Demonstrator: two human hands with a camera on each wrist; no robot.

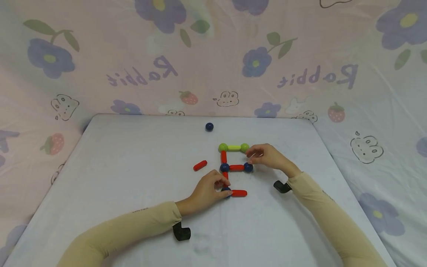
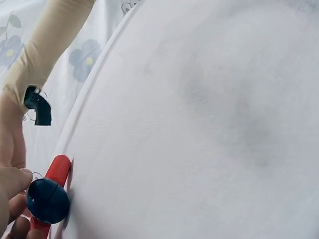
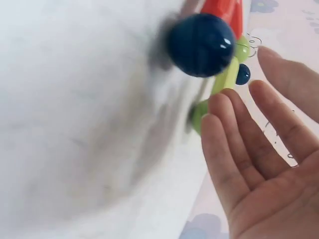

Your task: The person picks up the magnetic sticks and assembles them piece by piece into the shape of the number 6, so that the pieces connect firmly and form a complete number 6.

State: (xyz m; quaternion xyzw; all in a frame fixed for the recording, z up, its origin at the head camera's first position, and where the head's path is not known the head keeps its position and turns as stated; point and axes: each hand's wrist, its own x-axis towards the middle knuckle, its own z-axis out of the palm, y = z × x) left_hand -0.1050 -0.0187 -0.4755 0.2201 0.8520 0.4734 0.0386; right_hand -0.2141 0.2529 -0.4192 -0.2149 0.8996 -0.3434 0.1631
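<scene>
A flat figure of magnetic-style rods and balls lies on the table. Its top is a yellow-green rod [image 1: 234, 148] between two green balls; red rods and dark blue balls form the rest. My left hand [image 1: 205, 191] pinches the lowest dark blue ball [image 2: 48, 201], partly covering it, with a red rod [image 1: 239, 193] pointing right from that ball. At the figure's right side, my right hand [image 1: 269, 156] holds nothing; its fingers are loosely extended beside the dark blue ball [image 1: 248, 167] ending the middle red rod [image 1: 237, 167].
A loose red rod [image 1: 200, 165] lies left of the figure. Farther back sits a single dark blue ball [image 1: 209, 127]. The white table [image 1: 133, 155] ends at a patterned curtain [image 1: 207, 66]. Black camera mounts [image 1: 182, 233] stick out from both wrists.
</scene>
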